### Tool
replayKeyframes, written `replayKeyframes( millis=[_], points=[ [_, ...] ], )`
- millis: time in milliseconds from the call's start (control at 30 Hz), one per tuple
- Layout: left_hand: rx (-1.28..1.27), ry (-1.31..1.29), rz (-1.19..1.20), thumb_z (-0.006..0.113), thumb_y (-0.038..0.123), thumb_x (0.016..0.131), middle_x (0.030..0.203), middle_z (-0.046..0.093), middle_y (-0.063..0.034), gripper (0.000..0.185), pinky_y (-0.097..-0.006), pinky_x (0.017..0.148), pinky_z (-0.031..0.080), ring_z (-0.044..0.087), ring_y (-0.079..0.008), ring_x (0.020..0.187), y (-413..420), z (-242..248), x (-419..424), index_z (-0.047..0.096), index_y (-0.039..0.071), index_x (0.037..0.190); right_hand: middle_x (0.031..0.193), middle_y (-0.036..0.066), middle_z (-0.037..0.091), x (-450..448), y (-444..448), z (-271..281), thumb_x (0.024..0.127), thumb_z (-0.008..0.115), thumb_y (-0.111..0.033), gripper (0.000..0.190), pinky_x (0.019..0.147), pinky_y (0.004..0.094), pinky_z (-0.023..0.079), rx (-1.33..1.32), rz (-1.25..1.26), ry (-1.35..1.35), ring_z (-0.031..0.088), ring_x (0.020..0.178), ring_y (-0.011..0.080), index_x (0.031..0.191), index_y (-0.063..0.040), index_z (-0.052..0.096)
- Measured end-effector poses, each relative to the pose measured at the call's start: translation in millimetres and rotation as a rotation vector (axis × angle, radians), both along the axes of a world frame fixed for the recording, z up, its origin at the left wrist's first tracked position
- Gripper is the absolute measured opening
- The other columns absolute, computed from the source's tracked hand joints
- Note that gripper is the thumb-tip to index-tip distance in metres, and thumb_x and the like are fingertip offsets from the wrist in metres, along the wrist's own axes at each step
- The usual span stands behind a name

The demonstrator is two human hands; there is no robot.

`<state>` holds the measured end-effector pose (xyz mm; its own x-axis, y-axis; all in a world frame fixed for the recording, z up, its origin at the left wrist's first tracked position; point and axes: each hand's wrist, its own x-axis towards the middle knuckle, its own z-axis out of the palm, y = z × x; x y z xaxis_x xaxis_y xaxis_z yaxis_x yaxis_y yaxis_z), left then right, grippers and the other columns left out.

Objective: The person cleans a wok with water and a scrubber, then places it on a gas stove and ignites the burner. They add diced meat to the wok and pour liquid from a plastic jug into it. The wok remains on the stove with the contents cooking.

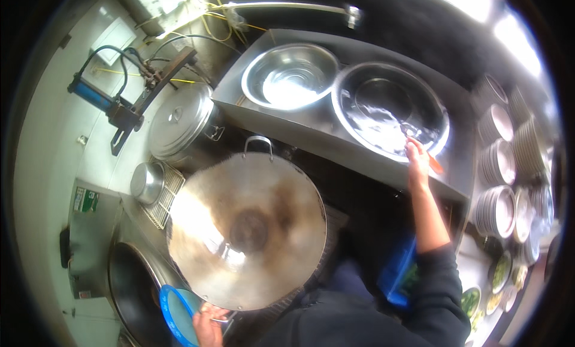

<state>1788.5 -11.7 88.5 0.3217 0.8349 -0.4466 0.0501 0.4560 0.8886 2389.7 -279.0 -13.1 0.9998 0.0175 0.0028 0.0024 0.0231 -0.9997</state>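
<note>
A large metal wok (251, 230) with two loop handles lies before me, its near handle gripped by my left hand (210, 324). My right hand (417, 160) reaches over the near rim of the right-hand metal basin (388, 106), closed on a utensil with an orange-red handle (435, 164). The far end of that utensil is blurred against the basin. Beside this basin stands a smaller metal basin (289, 77). A blue-rimmed plastic basin (175, 318) is close to my left hand, partly hidden.
A lidded metal pot (179, 122) stands behind the wok, with a metal bowl (148, 183) on a wire rack (165, 198) at left. Stacked plates (494, 211) and bowls of greens (470, 302) line the right side. A dark wok (134, 293) sits lower left.
</note>
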Motion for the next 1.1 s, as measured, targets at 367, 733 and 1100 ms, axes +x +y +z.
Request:
replayKeyframes(
  millis=[367,733,1100],
  points=[
    [0.127,-0.093,0.026,0.053,0.004,0.089,0.097,0.069,-0.0189,0.028,-0.0305,0.065,0.055,0.071,-0.0280,0.079,36.1,63.6,187.8,0.058,-0.012,0.111,0.095,0.017,0.071,224.5,21.6,-182.3,0.090,0.053,-0.035,0.047,0.083,0.0406,0.052,-0.277,-0.169,0.379,0.067,0.095,0.0294,0.106,0.008,0.067],
    [0.075,-0.120,-0.081,0.051,0.006,0.092,0.101,0.070,-0.0209,0.029,-0.0250,0.063,0.056,0.072,-0.0246,0.084,40.6,53.4,262.9,0.059,-0.011,0.114,0.131,0.010,0.057,125.3,120.8,71.0,0.095,0.062,-0.029,0.049,0.098,0.0434,0.049,0.365,1.100,0.346,0.053,0.121,0.0228,0.136,-0.004,0.053],
    [0.154,0.028,-0.118,0.052,0.010,0.094,0.100,0.071,-0.0151,0.035,-0.0231,0.063,0.056,0.071,-0.0170,0.080,43.5,53.9,279.4,0.058,-0.010,0.122,0.103,0.021,0.070,217.9,70.1,-114.2,0.097,0.050,-0.020,0.032,0.087,0.0395,0.057,0.680,0.561,0.915,0.068,0.096,0.0319,0.110,0.005,0.065]
  ],
)
